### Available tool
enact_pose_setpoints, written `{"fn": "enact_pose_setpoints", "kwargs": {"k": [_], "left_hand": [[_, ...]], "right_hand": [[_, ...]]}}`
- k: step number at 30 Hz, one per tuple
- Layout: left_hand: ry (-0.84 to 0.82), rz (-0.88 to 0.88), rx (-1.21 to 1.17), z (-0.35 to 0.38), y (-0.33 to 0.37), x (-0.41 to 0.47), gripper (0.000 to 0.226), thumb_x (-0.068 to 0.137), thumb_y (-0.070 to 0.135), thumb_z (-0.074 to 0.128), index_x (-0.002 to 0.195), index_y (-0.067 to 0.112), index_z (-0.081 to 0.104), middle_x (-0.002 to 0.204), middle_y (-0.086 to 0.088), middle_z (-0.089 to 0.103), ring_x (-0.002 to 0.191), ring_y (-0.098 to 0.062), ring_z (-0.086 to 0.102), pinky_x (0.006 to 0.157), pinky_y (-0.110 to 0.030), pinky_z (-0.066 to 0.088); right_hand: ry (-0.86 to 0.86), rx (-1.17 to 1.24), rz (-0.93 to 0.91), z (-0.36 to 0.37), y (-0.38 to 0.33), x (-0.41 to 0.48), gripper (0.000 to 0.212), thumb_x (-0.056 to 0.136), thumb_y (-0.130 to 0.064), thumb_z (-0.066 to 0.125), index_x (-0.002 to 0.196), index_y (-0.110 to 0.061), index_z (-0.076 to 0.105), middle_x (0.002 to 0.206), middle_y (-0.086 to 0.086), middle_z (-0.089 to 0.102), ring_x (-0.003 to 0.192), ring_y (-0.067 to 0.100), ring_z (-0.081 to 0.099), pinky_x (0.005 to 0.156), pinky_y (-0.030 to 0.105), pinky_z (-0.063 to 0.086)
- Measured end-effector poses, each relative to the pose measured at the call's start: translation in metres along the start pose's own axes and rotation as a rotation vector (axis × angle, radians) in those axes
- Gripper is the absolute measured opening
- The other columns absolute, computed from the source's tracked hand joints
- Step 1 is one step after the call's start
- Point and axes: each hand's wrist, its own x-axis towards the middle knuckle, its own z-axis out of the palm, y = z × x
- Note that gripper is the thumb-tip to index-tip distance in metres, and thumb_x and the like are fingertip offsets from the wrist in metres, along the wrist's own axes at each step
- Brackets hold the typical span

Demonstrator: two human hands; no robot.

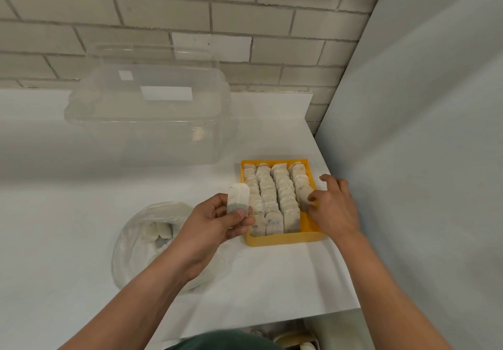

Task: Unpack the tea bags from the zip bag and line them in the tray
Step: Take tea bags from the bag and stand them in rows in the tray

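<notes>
Left hand pinched one flat paper tea bag upright, just left of the rectangular yellow plastic tray. Right hand pinched the end bag of the rightmost row. Four overlapped rows sat in the tray. Crumpled clear zip bag lay on the smooth white desk.

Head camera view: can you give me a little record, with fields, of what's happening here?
Tray: yellow tray, four rows of tea bags, rightmost row not full
Left: left hand holds one tea bag beside the tray
Right: right hand at the rightmost row; pinch unclear
Supply: zip bag open on the counter, more inside
Behind: clear plastic container
</notes>
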Motion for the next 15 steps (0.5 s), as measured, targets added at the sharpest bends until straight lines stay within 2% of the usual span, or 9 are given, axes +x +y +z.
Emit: {"fn": "enact_pose_setpoints", "kwargs": {"k": [5,8,10,12,13,15], "left_hand": [[-0.008,0.007,-0.045,0.001,-0.001,-0.001,0.017,0.098,-0.001,0.065,0.114,0.001,0.07,0.107,-0.016,0.077,0.103,-0.025,0.077,0.085,-0.024,0.061],[-0.005,0.034,-0.029,0.0,-0.001,0.0,0.017,0.098,-0.002,0.065,0.113,0.001,0.072,0.109,-0.015,0.077,0.104,-0.026,0.077,0.088,-0.025,0.061],[0.007,0.072,0.03,0.001,-0.003,0.001,0.017,0.097,-0.001,0.066,0.112,0.003,0.074,0.11,-0.014,0.077,0.102,-0.025,0.077,0.091,-0.029,0.061],[0.017,0.119,0.113,0.003,-0.005,0.004,0.016,0.097,0.001,0.068,0.11,0.006,0.075,0.106,-0.011,0.078,0.099,-0.024,0.078,0.094,-0.034,0.061],[0.022,0.141,0.154,0.005,-0.006,0.005,0.015,0.096,0.002,0.069,0.109,0.008,0.075,0.103,-0.009,0.078,0.097,-0.024,0.078,0.095,-0.037,0.061],[0.024,0.177,0.229,0.009,-0.007,0.006,0.015,0.096,0.003,0.07,0.107,0.011,0.075,0.099,-0.005,0.079,0.094,-0.021,0.079,0.096,-0.041,0.061]], "right_hand": [[-0.114,-0.047,0.009,-0.001,-0.006,0.0,0.028,0.099,-0.042,0.06,0.115,-0.028,0.078,0.161,0.002,0.033,0.147,0.029,0.024,0.109,0.041,0.042],[-0.046,0.05,0.006,-0.008,-0.007,-0.004,0.03,0.097,-0.041,0.064,0.118,-0.025,0.077,0.158,0.004,0.038,0.145,0.031,0.026,0.108,0.042,0.043],[0.106,0.272,-0.02,-0.019,-0.013,-0.01,0.025,0.095,-0.035,0.069,0.115,-0.023,0.078,0.149,0.001,0.049,0.138,0.027,0.037,0.101,0.04,0.048],[0.182,0.604,-0.058,-0.039,-0.026,-0.017,0.019,0.094,-0.032,0.072,0.111,-0.026,0.078,0.131,-0.009,0.062,0.122,0.014,0.056,0.093,0.029,0.052],[0.156,0.769,-0.087,-0.051,-0.035,-0.022,0.018,0.094,-0.033,0.073,0.111,-0.028,0.078,0.122,-0.015,0.066,0.112,0.006,0.062,0.089,0.024,0.052],[0.004,0.992,-0.145,-0.073,-0.05,-0.03,0.023,0.094,-0.036,0.072,0.116,-0.032,0.075,0.113,-0.021,0.07,0.101,0.003,0.067,0.083,0.019,0.054]]}}
